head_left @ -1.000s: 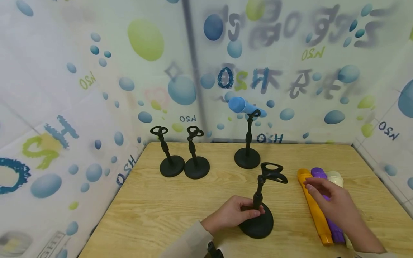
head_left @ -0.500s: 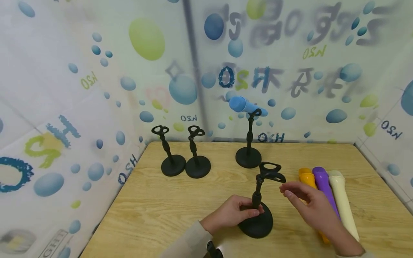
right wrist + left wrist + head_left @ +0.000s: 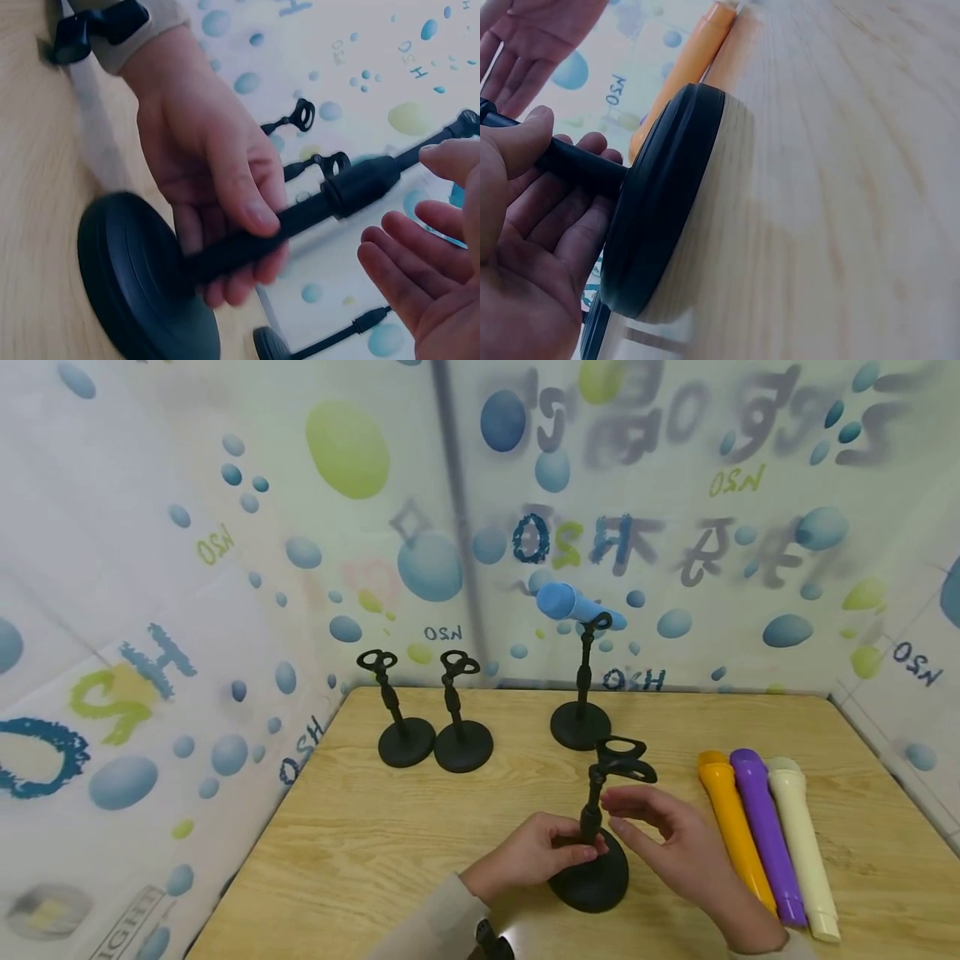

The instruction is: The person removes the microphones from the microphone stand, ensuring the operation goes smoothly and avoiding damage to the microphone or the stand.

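In the head view, a black desktop microphone stand [image 3: 591, 868] with a round base and a two-ring clip stands near the front of the table. My left hand [image 3: 536, 857] holds its lower pole, thumb on one side and fingers on the other, as the right wrist view also shows around the pole [image 3: 300, 220]. My right hand [image 3: 675, 843] is just right of the pole, fingers loosely bent and spread from the thumb. In the right wrist view its thumb [image 3: 450, 159] is close to the upper pole; whether it touches, I cannot tell.
Orange [image 3: 735, 827], purple [image 3: 768, 835] and cream [image 3: 804, 847] microphones lie side by side at the right. A stand [image 3: 581, 725] at the back bears a blue microphone [image 3: 570, 603]. Two bare stands [image 3: 406, 743] [image 3: 463, 747] are at the back left. A patterned curtain [image 3: 495, 468] hangs behind.
My right hand has moved left from over the microphones to beside the stand's pole, uncovering them. My left hand keeps its hold on the stand.
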A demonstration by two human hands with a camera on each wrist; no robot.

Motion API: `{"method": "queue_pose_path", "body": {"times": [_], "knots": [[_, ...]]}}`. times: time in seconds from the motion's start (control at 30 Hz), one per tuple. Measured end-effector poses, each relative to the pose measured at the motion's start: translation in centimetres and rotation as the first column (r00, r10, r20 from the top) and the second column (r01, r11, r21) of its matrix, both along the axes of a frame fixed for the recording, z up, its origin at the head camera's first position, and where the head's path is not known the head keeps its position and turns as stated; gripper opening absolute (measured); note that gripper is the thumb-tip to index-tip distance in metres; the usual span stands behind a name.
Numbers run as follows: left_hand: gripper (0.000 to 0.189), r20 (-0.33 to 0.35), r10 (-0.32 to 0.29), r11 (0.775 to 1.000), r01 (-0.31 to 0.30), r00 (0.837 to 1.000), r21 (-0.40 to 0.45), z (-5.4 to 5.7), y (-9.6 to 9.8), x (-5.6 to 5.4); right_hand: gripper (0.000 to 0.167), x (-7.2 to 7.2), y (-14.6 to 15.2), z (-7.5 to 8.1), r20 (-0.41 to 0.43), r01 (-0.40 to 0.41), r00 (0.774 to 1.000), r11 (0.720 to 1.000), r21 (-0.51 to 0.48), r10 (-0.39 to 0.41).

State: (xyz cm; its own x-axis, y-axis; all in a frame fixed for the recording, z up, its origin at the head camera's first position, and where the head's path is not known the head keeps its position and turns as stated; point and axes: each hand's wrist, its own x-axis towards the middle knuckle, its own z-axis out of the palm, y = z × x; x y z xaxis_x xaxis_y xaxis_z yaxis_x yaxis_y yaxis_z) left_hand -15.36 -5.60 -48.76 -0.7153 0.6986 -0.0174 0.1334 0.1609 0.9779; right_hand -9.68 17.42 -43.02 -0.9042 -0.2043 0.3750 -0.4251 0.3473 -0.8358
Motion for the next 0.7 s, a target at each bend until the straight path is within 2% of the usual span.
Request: {"method": "queue_pose_path", "body": {"times": [0.2, 0.5, 0.7], "knots": [[0.02, -0.046, 0.002, 1.0, -0.003, 0.999, -0.031, 0.0, -0.4, -0.1, 0.031, -0.1, -1.7, 0.0, 0.054, -0.033, 0.998, 0.999, -0.039, 0.036], [0.025, -0.069, 0.0, 0.999, -0.002, 0.998, -0.037, 0.0, -0.9, -0.2, 0.026, -0.5, -3.9, -0.5, 0.004, 0.053, 0.999, 0.997, -0.059, -0.053], [0.026, -0.076, 0.001, 0.999, -0.004, 0.997, -0.046, -0.2, -0.8, -0.4, 0.022, -0.3, -4.8, -0.5, 0.103, 0.145, 0.985, 0.987, -0.069, -0.137]]}}
